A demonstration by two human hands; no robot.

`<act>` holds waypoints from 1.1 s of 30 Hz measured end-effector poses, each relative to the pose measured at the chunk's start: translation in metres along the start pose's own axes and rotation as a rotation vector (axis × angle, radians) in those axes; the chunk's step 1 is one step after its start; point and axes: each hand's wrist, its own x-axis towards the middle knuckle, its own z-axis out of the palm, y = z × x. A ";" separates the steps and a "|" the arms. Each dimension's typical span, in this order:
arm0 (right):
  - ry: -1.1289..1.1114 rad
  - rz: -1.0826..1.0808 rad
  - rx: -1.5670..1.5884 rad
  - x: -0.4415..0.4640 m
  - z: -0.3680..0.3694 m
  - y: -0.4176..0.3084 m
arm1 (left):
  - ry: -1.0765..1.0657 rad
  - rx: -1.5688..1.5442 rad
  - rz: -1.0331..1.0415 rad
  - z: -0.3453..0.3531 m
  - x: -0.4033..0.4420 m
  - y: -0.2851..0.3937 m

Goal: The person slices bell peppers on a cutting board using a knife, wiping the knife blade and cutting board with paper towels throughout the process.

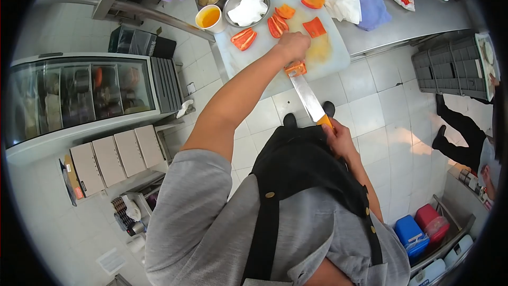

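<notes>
My right hand (341,136) is wrapped round the orange handle of a kitchen knife (309,98), its broad blade pointing up toward the cutting board (235,66). At the board's near edge, my left hand (292,47) is curled closed against a piece of red bell pepper (296,69), which meets the knife's tip. The fingertips are partly hidden. Several more pepper pieces lie on the board: a ribbed red piece (243,38) at left, another red piece (277,25) beyond my left hand, and a flat red piece (315,27) to the right. A wet orange stain surrounds that area.
A metal bowl with white paper (247,8) and a tub of orange liquid (209,18) stand at the board's left. White (341,2) and blue cloths (373,5) lie right. A grey crate (442,69) and another person's legs (463,143) are at far right.
</notes>
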 end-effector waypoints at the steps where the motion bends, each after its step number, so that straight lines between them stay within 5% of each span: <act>1: -0.011 0.003 0.008 0.001 0.000 -0.004 | -0.005 0.007 -0.001 0.000 0.000 0.001; 8: -0.063 -0.122 -0.014 0.022 0.013 -0.009 | 0.025 -0.019 0.021 0.002 -0.001 -0.001; 11: -0.159 0.015 0.124 0.035 0.027 -0.029 | -0.031 -0.054 0.040 0.002 -0.006 -0.016; 13: -0.173 0.012 0.125 0.033 0.024 -0.047 | 0.053 -0.532 -0.069 0.007 -0.017 -0.040; 17: -0.160 -0.032 0.095 0.031 0.014 -0.053 | 0.426 -0.304 -0.100 0.011 -0.094 -0.046; 20: -0.144 -0.042 0.046 0.030 -0.004 -0.084 | 0.455 -0.430 -0.138 0.019 -0.097 -0.057; 22: 0.000 -0.234 0.017 0.031 -0.017 -0.102 | 0.609 -0.431 -0.040 -0.012 -0.085 -0.056; 27: 0.172 -0.290 0.109 0.020 -0.087 -0.163 | 1.018 -0.244 0.234 -0.170 -0.017 -0.061; 30: 0.237 -0.218 0.187 -0.001 -0.122 -0.160 | 0.948 -0.308 -0.033 -0.247 0.034 -0.060; 32: 0.320 -0.225 0.143 -0.019 -0.136 -0.125 | 1.179 -0.028 -0.293 -0.256 0.051 -0.039; 33: 0.351 -0.185 0.156 -0.030 -0.141 -0.106 | 1.142 -0.117 -0.238 -0.253 0.059 -0.029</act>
